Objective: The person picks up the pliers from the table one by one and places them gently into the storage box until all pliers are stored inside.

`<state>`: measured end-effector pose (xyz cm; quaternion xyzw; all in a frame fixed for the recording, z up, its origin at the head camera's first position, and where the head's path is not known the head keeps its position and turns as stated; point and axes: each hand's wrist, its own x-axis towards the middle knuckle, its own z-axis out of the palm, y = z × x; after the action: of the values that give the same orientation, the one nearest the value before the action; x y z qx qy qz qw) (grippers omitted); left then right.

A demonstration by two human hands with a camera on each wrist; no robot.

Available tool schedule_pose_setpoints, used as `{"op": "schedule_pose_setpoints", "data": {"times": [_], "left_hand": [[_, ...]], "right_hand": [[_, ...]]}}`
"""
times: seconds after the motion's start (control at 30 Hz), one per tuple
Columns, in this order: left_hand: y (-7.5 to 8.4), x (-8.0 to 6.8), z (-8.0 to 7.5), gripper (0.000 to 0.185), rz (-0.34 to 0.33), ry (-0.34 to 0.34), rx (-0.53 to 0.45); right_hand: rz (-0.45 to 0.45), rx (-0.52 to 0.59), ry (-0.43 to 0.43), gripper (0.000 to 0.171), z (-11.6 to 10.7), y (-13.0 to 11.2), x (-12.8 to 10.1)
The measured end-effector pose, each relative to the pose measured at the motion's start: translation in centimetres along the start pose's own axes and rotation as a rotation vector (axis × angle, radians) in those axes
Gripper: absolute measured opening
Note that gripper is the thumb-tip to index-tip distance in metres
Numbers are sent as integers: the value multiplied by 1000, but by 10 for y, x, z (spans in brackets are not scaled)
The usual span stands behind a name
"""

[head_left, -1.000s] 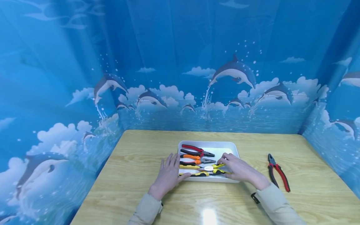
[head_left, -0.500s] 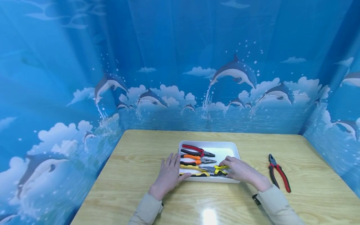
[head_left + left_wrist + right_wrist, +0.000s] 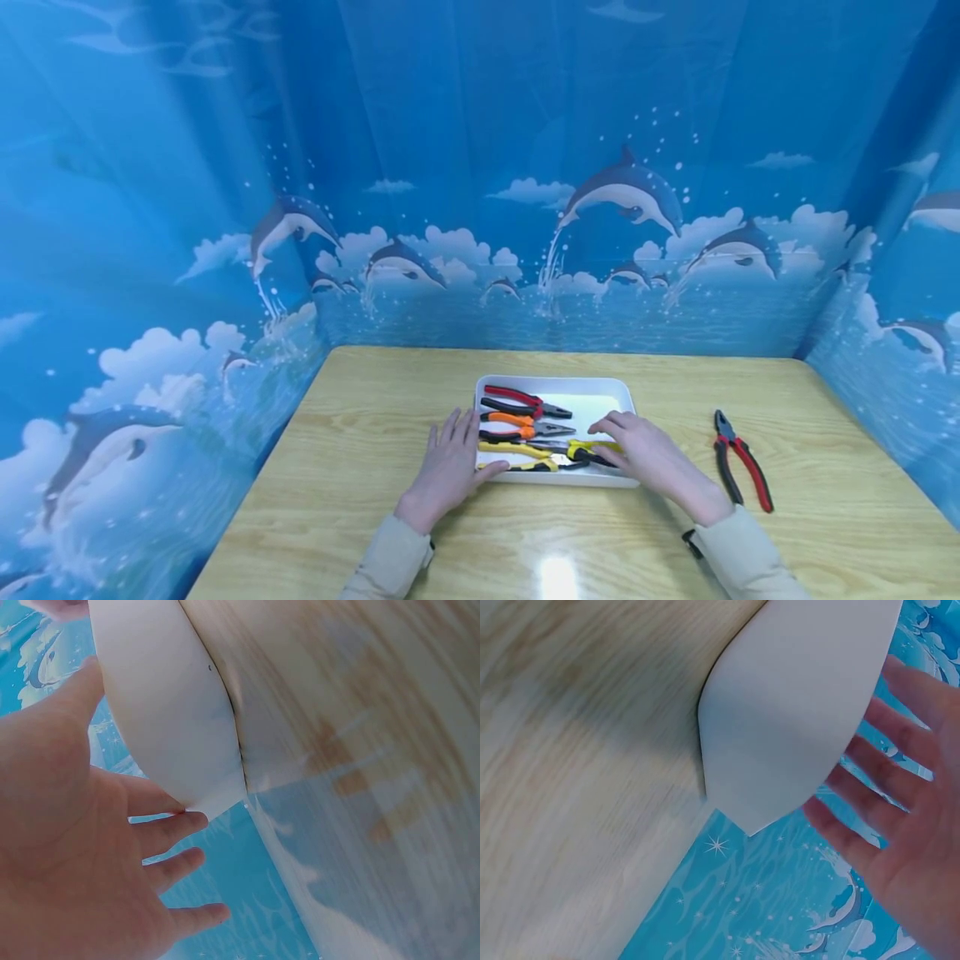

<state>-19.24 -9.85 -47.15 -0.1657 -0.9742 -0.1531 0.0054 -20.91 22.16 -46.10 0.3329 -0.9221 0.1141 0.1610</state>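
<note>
A white tray [image 3: 557,386] sits mid-table and holds several pliers: a red-and-black pair [image 3: 525,400], an orange pair [image 3: 517,425], a yellow pair [image 3: 513,448] and a yellow-and-black pair [image 3: 581,454] at the front. My left hand [image 3: 450,462] lies flat on the table against the tray's left side, thumb at its front corner. My right hand [image 3: 643,452] rests over the tray's right front part, beside the yellow-and-black handles. In the right wrist view its fingers [image 3: 885,780] are straight and spread past the tray wall [image 3: 795,712]. The left wrist view shows straight fingers [image 3: 161,825] beside the tray [image 3: 165,712].
Another red-and-black pair of pliers [image 3: 738,458] lies on the wooden table [image 3: 375,500] to the right of the tray. Blue dolphin-print curtains [image 3: 525,208] close in the table at the back and both sides.
My right hand has set the yellow-and-black pliers down in the tray's front and straightened its fingers, sliding slightly right. The left hand has stayed put.
</note>
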Motion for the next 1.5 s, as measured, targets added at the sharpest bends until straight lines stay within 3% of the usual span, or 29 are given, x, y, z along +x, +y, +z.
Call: {"op": "schedule_pose_setpoints", "data": {"times": [0.2,0.53,0.67,0.77,1.37,1.5], "left_hand": [[0,0,1,95,-12,-7,-5],[1,0,2,96,-12,-7,5],[0,0,2,96,-9,-4,1],[1,0,1,96,-11,-2,-1],[0,0,1,95,-12,-9,-13],[0,0,1,95,-10,-5,-6]], "right_hand": [[-57,-40,151,17,1,-2,1],[-112,-63,298,16,4,-2,-3],[-113,-99,350,50,4,-3,-2],[-106,-116,365,61,3,-3,-1],[-54,-144,401,63,-2,3,-4],[-7,-150,401,64,-8,7,-6]]}}
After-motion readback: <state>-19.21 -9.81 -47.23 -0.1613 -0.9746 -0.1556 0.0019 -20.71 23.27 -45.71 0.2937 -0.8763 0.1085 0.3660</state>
